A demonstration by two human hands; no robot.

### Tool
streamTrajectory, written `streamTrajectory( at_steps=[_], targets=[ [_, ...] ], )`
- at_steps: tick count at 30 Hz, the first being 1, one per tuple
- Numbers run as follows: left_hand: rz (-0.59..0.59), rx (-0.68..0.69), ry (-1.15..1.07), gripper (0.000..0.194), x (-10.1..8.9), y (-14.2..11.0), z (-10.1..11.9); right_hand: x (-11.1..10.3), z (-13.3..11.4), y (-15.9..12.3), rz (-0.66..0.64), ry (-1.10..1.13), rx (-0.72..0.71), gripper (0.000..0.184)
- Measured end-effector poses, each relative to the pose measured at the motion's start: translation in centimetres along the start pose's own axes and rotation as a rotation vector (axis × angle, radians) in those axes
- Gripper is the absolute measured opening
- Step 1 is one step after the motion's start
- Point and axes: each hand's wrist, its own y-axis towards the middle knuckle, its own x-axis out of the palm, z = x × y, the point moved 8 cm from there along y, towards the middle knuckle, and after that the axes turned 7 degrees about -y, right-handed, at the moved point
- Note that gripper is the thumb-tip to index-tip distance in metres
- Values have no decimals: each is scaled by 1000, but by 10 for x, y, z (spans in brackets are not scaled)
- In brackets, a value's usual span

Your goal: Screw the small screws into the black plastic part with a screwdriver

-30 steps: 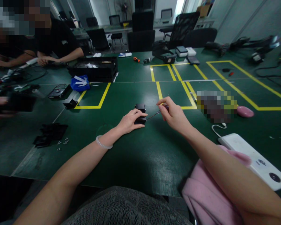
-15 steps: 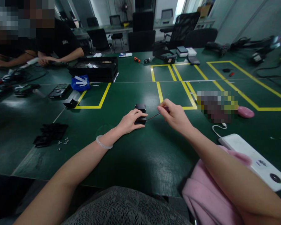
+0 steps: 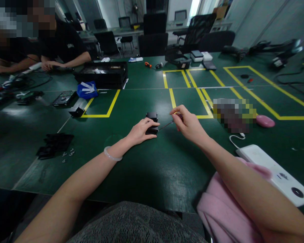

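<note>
On the green table, a small black block-shaped part [image 3: 152,116] lies under the fingers of my left hand [image 3: 142,130], which grips it from the left. My right hand [image 3: 186,122] is closed round the handle of a screwdriver [image 3: 166,126]. Its thin shaft slants down to the left, and the tip meets the right side of the black part. My fingers hide most of the handle. Off to the left lie several small screws [image 3: 71,153] beside a group of black parts [image 3: 56,141].
A black bin [image 3: 101,76] and a blue bag [image 3: 87,89] stand back left, near a hard drive [image 3: 64,98]. At right are a white power bank-like box [image 3: 276,175], pink cloth [image 3: 220,206] and a pink mouse [image 3: 265,121]. Co-workers sit at the far left.
The fingers of my right hand have shifted on the screwdriver handle, with the thumb now lower and curled. My left hand and the black part stay in place.
</note>
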Motion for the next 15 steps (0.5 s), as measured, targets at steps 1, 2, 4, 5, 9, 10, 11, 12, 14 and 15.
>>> streamTrajectory(
  at_steps=[1,2,4,5,9,10,11,12,14,15],
  targets=[
    [-1,0,0,49,0,0,0,0,0,0,-1,7,-4,11],
    [-3,0,1,49,0,0,0,0,0,0,-2,8,-6,11],
    [-4,-2,0,49,1,0,-1,-1,0,0,5,-9,-5,16],
    [-2,-5,-1,49,1,0,-1,-1,1,0,8,-20,-5,20],
    [1,-8,-6,49,1,1,-2,0,-2,0,-6,0,-32,18],
    [1,-6,-7,49,1,1,-2,1,-3,0,-12,13,-40,15],
    [-1,-4,-7,49,1,1,-2,1,-3,0,-11,19,-44,14],
    [-2,-2,-7,49,1,0,-2,0,-3,0,-7,20,-43,13],
    [-5,0,-4,49,1,0,-1,0,-1,0,1,1,-30,15],
    [-7,0,-4,49,1,0,-1,0,0,0,3,-12,-22,18]
  ],
)
